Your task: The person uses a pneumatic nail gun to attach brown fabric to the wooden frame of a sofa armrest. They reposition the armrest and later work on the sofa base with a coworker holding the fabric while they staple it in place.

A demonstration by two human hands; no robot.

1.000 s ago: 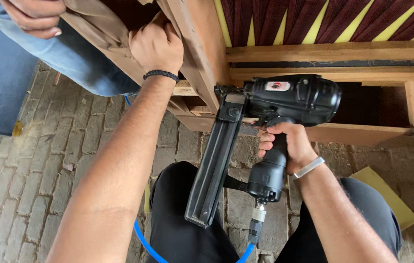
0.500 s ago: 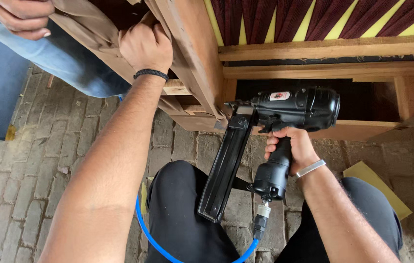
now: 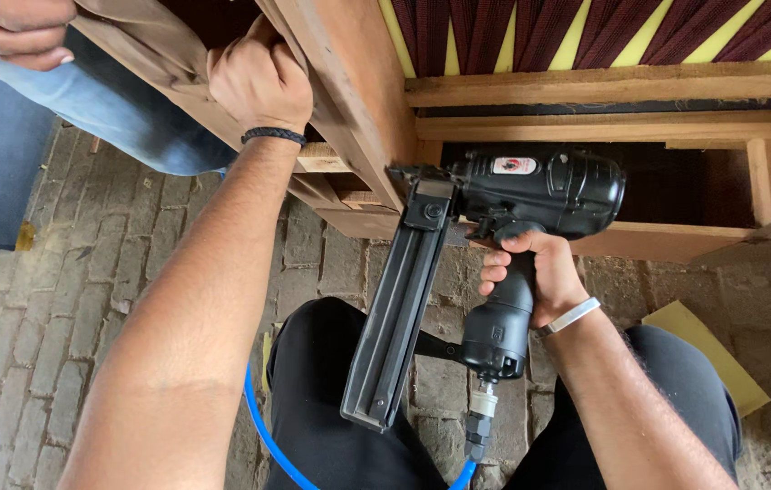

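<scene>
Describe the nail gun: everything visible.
The nail gun is a black pneumatic tool that looks like metal and plastic, with a long straight magazine slanting down. The right hand grips its handle, finger near the trigger. Its nose is pressed against the wooden frame. A blue air hose couples at the handle's base.

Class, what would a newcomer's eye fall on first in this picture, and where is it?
The big black pneumatic nail gun at centre, gripped by the right hand, its nose against the wooden frame. Upper left, the left hand clutches brown fabric on that frame; a blue air hose curls below.
</scene>
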